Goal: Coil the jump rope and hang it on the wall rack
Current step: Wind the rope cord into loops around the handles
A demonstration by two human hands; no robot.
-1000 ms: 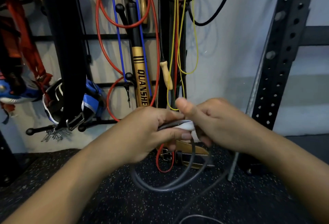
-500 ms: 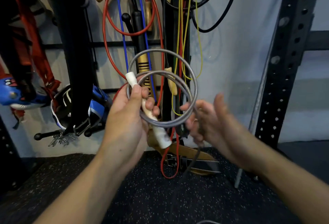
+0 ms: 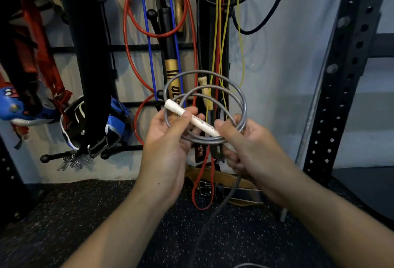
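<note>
Two hands: both raised in front of the wall rack (image 3: 136, 48), in the single head view, looking forward and down.
Jump rope (image 3: 243, 105): grey cord, wound into roughly three loops held up in the air between the hands, just in front of the hanging gear.
Handle (image 3: 193, 118): white, lying slantwise across the coil.
Left hand (image 3: 168, 142): its grip is closed on the handle and the left side of the coil, thumb pressed on top.
Right hand (image 3: 245, 146): its grip is closed around the gathered loops at the coil's lower right edge, fingers curled round the cord.
Loose tail (image 3: 219, 206): a length of grey cord runs down from the right hand toward the floor (image 3: 85, 214) and out of the bottom edge of the picture.
Done so far: part of the rope is coiled.
Left to do: by my reading, the trailing length has yet to be wound in; the second handle is not clearly seen; nothing hangs on a peg yet.
Rack contents: red, blue, yellow and black ropes already hang there.
Free peg (image 3: 151, 13): a black knob near the red rope (image 3: 128, 39) could take the coil.
</note>
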